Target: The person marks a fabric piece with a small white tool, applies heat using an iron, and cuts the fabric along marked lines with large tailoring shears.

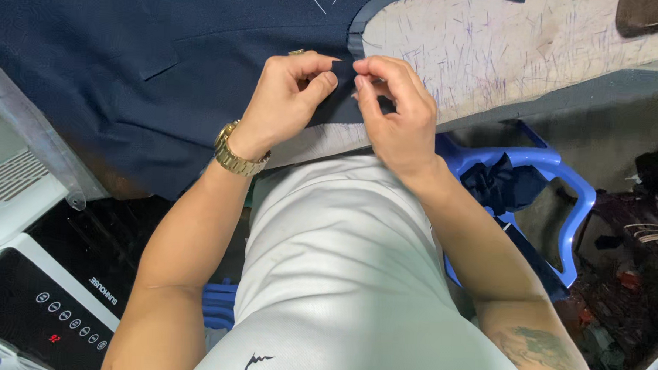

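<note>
At the padded worktable (pixel 498 44), your left hand (pixel 284 105) & right hand (pixel 391 110) both pinch the edge of the navy fabric (pixel 164 59) spread at the table's front, w/ two pins (pixel 328 1) already stuck farther back; judging by that, edge work's only partway.

We're looking down on a padded work table (pixel 498 44), its pale cover scored all over with purple chalk strokes, and spread across its left side lies a dark navy garment (pixel 127 58) with two white stitches near the top.
</note>
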